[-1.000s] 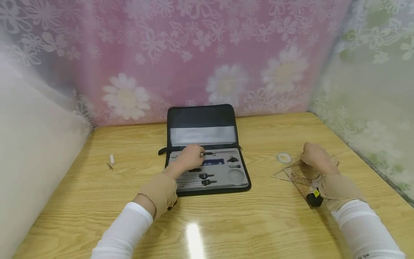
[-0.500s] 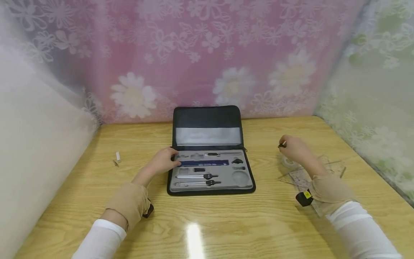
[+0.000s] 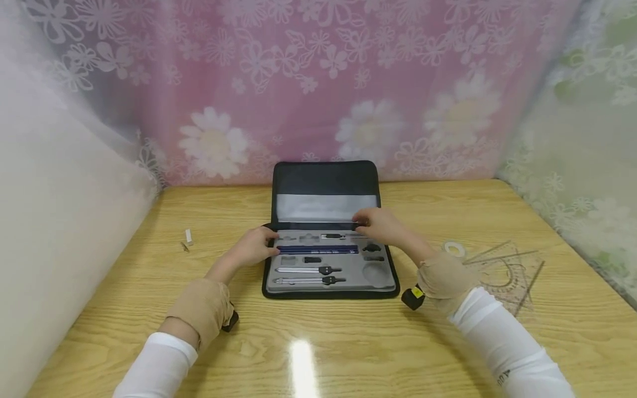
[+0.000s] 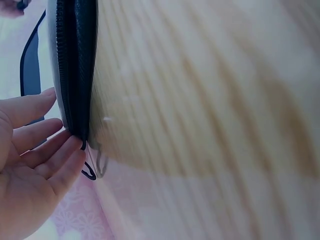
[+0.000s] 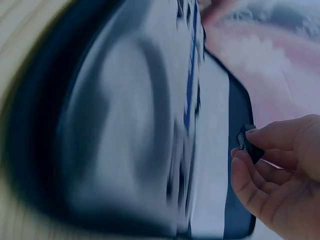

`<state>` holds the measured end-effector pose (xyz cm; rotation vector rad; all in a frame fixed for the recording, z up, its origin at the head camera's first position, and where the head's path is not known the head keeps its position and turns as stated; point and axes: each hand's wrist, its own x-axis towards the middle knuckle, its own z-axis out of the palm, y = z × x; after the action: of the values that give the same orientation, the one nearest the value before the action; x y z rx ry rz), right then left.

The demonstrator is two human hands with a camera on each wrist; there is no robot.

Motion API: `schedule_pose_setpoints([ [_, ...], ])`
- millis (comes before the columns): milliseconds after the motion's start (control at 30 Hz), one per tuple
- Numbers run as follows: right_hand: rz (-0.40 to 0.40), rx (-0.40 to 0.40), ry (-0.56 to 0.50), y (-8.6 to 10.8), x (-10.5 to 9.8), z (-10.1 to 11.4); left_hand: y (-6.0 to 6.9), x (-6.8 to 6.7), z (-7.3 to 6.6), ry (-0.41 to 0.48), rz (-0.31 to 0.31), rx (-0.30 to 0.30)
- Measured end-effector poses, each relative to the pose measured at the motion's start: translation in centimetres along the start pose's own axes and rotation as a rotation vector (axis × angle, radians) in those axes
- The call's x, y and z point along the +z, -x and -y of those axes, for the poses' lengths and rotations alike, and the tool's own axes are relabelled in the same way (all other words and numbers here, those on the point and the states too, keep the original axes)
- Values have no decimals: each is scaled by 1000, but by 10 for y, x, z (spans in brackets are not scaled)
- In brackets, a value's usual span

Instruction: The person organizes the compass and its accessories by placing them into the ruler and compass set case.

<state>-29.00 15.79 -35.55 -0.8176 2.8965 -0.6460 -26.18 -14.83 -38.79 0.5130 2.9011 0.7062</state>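
Observation:
A black zip case [image 3: 325, 177] lies open on the table, its grey tray [image 3: 355, 276] facing up. In the tray lie blue pencils [image 3: 318, 250], two compasses [image 3: 303, 270] and several small dark parts. My left hand [image 3: 250, 246] rests at the case's left edge; in the left wrist view its fairly straight fingers [image 4: 65, 160] touch the zipped rim. Between thumb and fingers, my right hand [image 3: 380, 225] pinches a small black pencil sharpener [image 5: 251, 143] above the tray's upper right corner. In the head view that hand mostly hides the sharpener.
A white tape roll [image 3: 454, 249] and overlapping clear set squares [image 3: 520, 271] lie on the right of the table. At the left are a white eraser [image 3: 188, 236] and a tiny metal piece [image 3: 184, 246]. A flowered pink curtain [image 3: 298, 94] hangs behind.
My right hand has picked up the sharpener near the set squares and carried it left to the case. My left hand has drawn back from inside the tray to its left edge.

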Motion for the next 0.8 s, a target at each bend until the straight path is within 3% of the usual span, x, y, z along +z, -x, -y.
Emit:
schedule_pose_setpoints([
  [267,51,-93,27,-29,28,38,2,-2,-1,13,22,-29],
  [633,179,-202,-46,-31,51,87,-2,1,3,55,35,-25],
  [800,191,-227,-31,-34,60,100,-2,-4,5,76,58,-10],
])
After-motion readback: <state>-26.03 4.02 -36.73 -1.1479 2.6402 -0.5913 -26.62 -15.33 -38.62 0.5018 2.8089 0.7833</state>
